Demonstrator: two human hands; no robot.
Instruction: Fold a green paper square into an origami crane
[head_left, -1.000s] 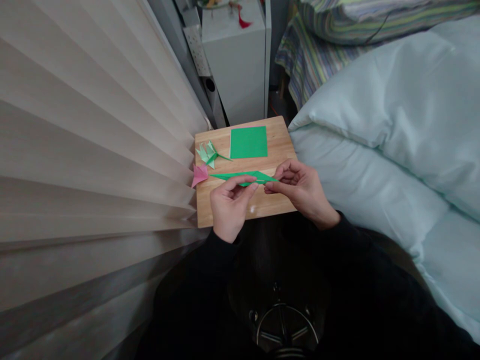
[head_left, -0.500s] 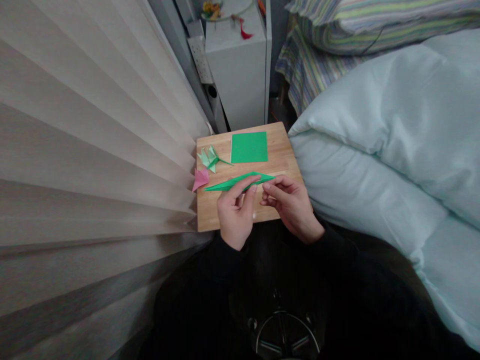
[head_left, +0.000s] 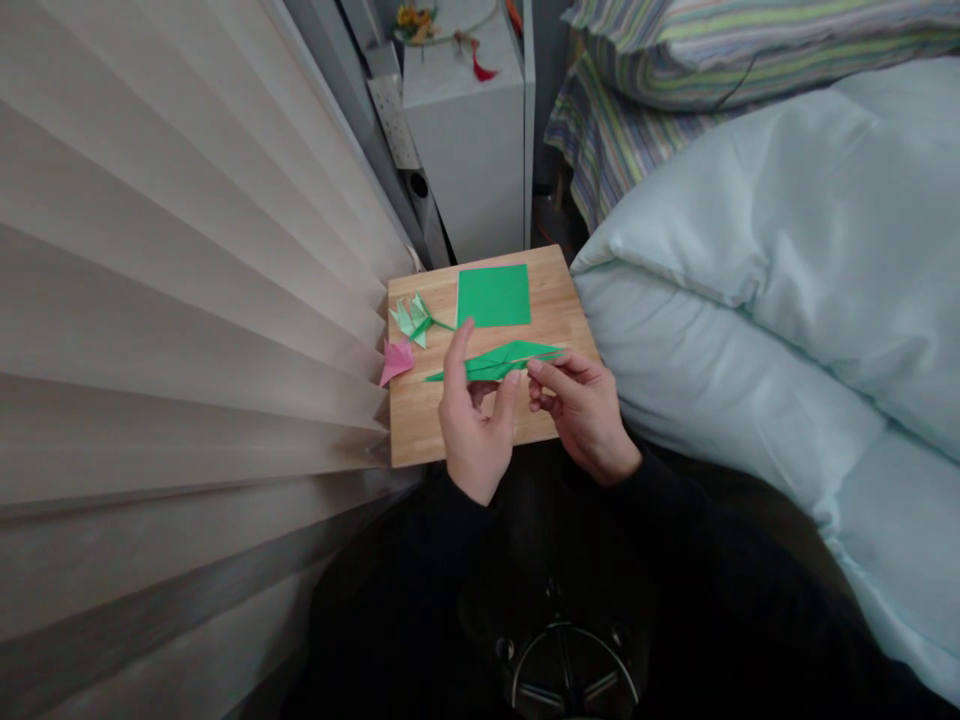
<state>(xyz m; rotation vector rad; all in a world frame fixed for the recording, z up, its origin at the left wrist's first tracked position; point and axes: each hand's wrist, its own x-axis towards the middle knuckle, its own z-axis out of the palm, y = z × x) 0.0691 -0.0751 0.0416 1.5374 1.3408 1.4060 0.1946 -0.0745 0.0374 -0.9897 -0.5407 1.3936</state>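
A long, pointed piece of folded green paper (head_left: 508, 358) lies between my hands, just over the wooden board. My left hand (head_left: 480, 430) holds its lower edge near the middle, thumb in front and the index finger raised away from the paper. My right hand (head_left: 585, 408) pinches the paper toward its right end between thumb and fingers. Left of the hands sit a pink folded paper flower (head_left: 397, 360) and a green folded paper piece (head_left: 414, 320) with a thin stem. Behind the held paper lies a flat green square sheet (head_left: 493, 296).
The wooden board (head_left: 414, 432) is a small tabletop. A pleated curtain (head_left: 225, 330) presses close on its left, and a bed with a pale quilt (head_left: 720, 290) borders its right. A white cabinet (head_left: 469, 165) stands behind, and a chair base (head_left: 570, 665) shows below.
My left index finger has lifted off the green paper and now points up. More of the paper's middle shows, and the right hand keeps its pinch. The whole view has shifted slightly.
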